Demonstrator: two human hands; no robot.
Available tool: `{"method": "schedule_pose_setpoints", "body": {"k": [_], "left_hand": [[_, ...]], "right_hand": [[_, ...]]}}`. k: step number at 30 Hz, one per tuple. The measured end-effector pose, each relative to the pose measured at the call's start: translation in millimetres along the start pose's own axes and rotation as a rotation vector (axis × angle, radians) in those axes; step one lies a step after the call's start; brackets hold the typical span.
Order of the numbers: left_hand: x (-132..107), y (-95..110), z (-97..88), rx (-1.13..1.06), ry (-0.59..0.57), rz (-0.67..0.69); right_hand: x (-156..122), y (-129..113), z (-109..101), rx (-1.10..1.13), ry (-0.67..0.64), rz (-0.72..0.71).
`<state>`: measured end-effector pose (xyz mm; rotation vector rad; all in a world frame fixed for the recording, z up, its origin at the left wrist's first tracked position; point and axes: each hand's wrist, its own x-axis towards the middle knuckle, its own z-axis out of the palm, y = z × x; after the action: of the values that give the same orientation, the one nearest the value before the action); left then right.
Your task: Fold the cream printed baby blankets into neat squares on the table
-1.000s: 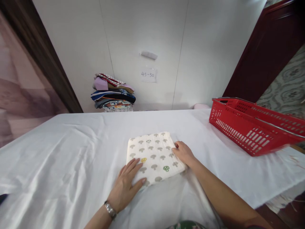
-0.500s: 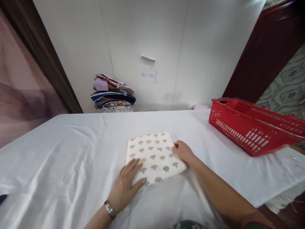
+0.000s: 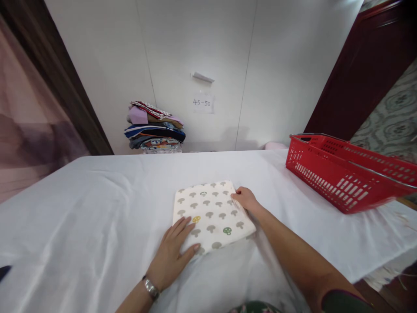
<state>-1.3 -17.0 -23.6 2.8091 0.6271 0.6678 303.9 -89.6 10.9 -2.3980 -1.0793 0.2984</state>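
Observation:
A folded cream cloth with a mushroom print (image 3: pixel 210 213) lies flat on the white-covered table (image 3: pixel 81 208). My left hand (image 3: pixel 174 252) rests flat on the cloth's near left corner, fingers stretched out, a watch on the wrist. At the cloth's right edge, near its far corner, my right hand (image 3: pixel 246 200) has its fingers curled on the fabric.
A red plastic basket (image 3: pixel 345 174) stands at the table's right side. A stack of folded coloured clothes (image 3: pixel 154 128) sits behind the table's far edge against the white wall, near a paper label reading 45-50 (image 3: pixel 202 103). Dark wooden frames stand at left and right.
My right hand has slid along the cloth's right edge toward its far corner. The left hand and the cloth have stayed in place.

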Motion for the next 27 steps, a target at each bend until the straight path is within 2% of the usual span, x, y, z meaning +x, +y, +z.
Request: {"method": "schedule_pose_setpoints", "body": {"k": [4, 8, 18, 23, 27], "left_hand": [[-0.2, -0.3, 0.2, -0.006, 0.002, -0.002], [0.5, 0.6, -1.4, -0.01, 0.005, -0.004], [-0.5, 1.1, -1.4, -0.015, 0.023, 0.008], [0.2, 5.2, -5.1, 0.031, 0.077, 0.012], [0.0, 9.0, -5.6, 0.045, -0.002, 0.075]], "right_hand": [[-2.1, 0.1, -1.2, -0.081, 0.094, -0.022], [-1.3, -1.0, 0.4, -0.19, 0.05, 0.009], [0.2, 2.8, 7.1, -0.155, 0.037, -0.017], [3.5, 6.0, 9.2, -0.124, 0.028, -0.044], [2.9, 7.0, 6.2, -0.088, 0.005, -0.059]]}}
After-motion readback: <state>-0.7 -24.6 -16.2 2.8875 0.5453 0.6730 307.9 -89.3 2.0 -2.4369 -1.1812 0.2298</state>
